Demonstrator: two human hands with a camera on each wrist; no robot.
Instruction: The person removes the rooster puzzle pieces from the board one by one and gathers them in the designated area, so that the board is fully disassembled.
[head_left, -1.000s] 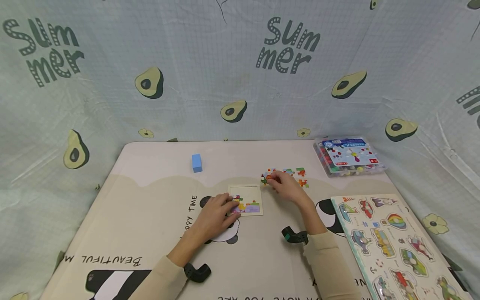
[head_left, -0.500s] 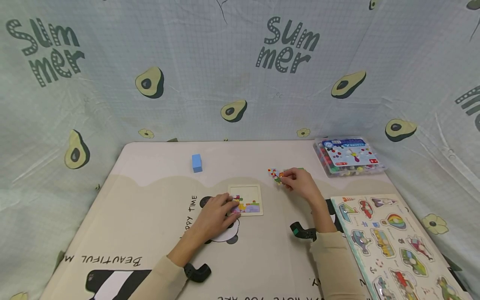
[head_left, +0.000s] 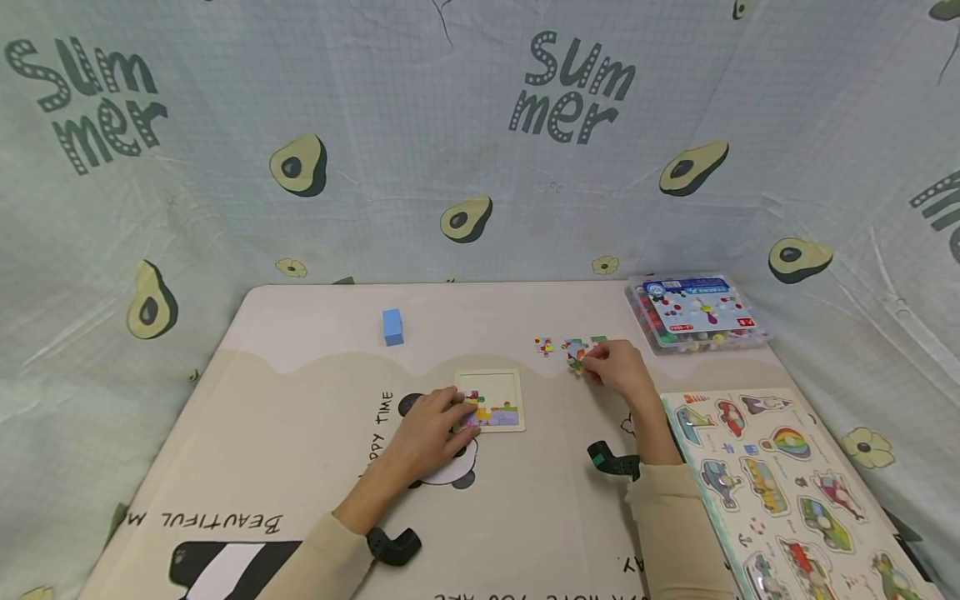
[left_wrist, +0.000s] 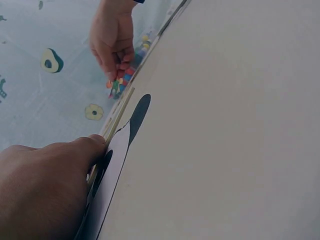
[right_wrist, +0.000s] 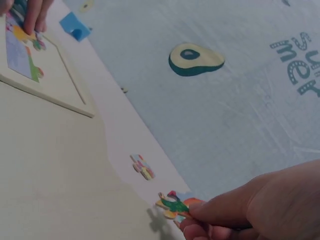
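Note:
My left hand (head_left: 427, 432) rests on the left side of a square wooden puzzle tray (head_left: 501, 382), its fingers touching the tray and the joined pieces in its near part. A multicoloured row of joined puzzle pieces (head_left: 504, 414) fills that near part. Between thumb and fingers, my right hand (head_left: 622, 367) pinches a green and orange puzzle piece (right_wrist: 172, 206), held slightly above the table in the right wrist view. Beside it lie other loose pieces, one of them a small multicoloured puzzle piece (right_wrist: 142, 167) apart from the rest. My right hand hides some of the loose pieces.
A blue block (head_left: 393, 327) stands behind the tray. At the back right is a clear plastic box (head_left: 697, 312) of colourful parts with a printed label. A large picture board (head_left: 787, 492) with vehicle shapes lies along the right side. A patterned curtain (head_left: 375, 167) rises behind the table.
My right hand has moved to the right among the loose pieces, with a puzzle piece between its fingers. One loose piece now shows uncovered at the left. My left hand has stayed on the tray.

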